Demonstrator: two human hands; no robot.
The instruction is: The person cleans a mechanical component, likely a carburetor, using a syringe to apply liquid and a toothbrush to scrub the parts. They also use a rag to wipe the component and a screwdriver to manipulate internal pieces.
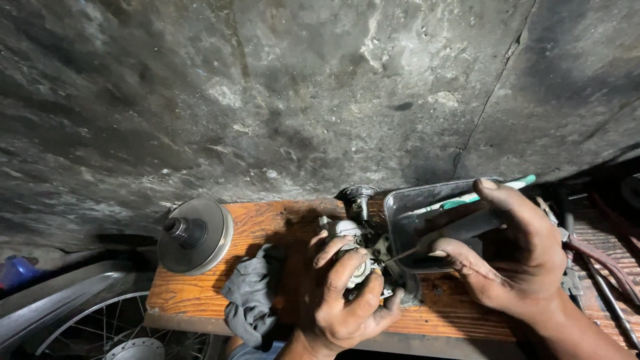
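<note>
Head view: my left hand [347, 293] wraps its fingers around a small grimy metal engine part [363, 257] on the orange wooden board [267, 233]. My right hand [517, 257] pinches a black-handled screwdriver [460, 230], tip touching the part, over a metal tray [400, 207]. Grey rag [250, 297] beside, round pulley [197, 235] left.
</note>
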